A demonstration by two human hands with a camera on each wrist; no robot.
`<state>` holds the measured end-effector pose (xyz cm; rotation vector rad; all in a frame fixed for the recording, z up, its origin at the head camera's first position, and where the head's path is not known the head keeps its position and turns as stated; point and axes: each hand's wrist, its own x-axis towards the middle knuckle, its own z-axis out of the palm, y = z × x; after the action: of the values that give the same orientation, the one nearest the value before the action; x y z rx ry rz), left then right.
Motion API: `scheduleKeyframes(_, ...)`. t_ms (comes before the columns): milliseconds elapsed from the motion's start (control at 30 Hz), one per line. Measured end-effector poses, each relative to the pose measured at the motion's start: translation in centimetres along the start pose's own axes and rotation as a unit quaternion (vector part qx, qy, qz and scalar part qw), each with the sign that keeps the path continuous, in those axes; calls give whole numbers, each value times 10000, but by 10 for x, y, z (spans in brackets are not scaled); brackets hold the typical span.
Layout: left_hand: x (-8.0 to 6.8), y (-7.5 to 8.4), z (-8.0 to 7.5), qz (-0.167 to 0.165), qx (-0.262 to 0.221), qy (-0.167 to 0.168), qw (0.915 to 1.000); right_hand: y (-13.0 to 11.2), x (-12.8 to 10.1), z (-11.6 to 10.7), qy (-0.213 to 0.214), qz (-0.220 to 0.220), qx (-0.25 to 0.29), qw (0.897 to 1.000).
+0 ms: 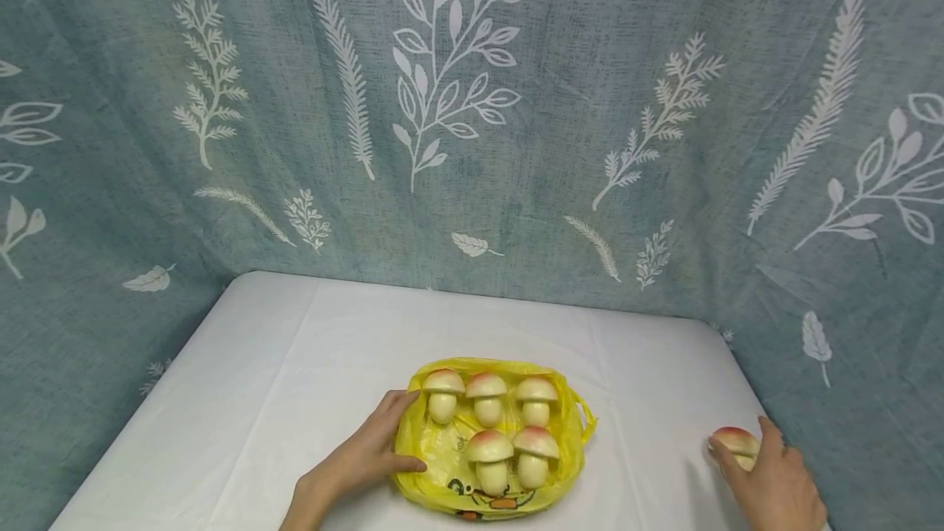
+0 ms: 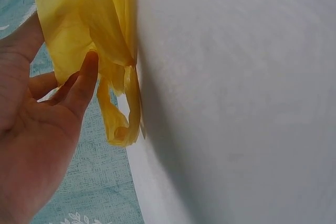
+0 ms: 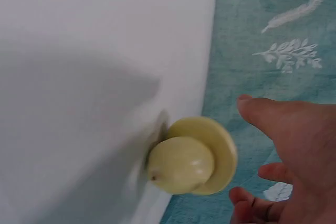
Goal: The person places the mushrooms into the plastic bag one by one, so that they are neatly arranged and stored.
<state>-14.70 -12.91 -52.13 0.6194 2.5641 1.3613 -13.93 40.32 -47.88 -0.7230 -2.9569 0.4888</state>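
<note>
The toy mushroom (image 1: 736, 442) lay on its side near the table's right front corner, close to the right edge, its pale stem pointing away from the edge in the right wrist view (image 3: 181, 165). It looked light, rigid and smooth, probably plastic or foam, so it should have rolled easily on its round cap; the likeliest hold was across the cap's rim or round the stem.

The right hand (image 1: 774, 486) was spread wide beside it, thumb (image 3: 273, 116) stretched out above the cap and the other fingers loosely curved just behind it. In the head view the fingertips seemed to touch the cap, but the wrist view showed a gap, so I could not tell whether there was contact; nothing was gripped.

The left hand (image 1: 361, 461) lay flat with straight fingers on the left edge of a yellow plastic bag (image 1: 435, 482), which was thin, soft and crinkly. Its thumb (image 2: 84, 80) pressed against the film near a dangling handle loop (image 2: 122, 124).

Outward from there, five more mushrooms (image 1: 488, 400) stood upright on the bag, three in a far row and two nearer, at the middle of the table's front edge. The white table (image 1: 295, 351) was backed by a blue-green leaf-print cloth (image 1: 472, 105).
</note>
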Motion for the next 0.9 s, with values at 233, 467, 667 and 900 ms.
scheduleKeyframes(233,0,0,0,38,25,24,10000,17,10,21,-203,164,-196,9995)
scheduleKeyframes(467,-1,0,-1,31,40,31,10000,22,13,34,-205,201,-367,9989)
scheduleKeyframes(667,0,0,-1,-22,56,21,10000,23,13,39,-165,57,-380,9991)
scheduleKeyframes(900,-1,0,0,-39,58,18,10000,23,11,41,-74,-68,-273,9996)
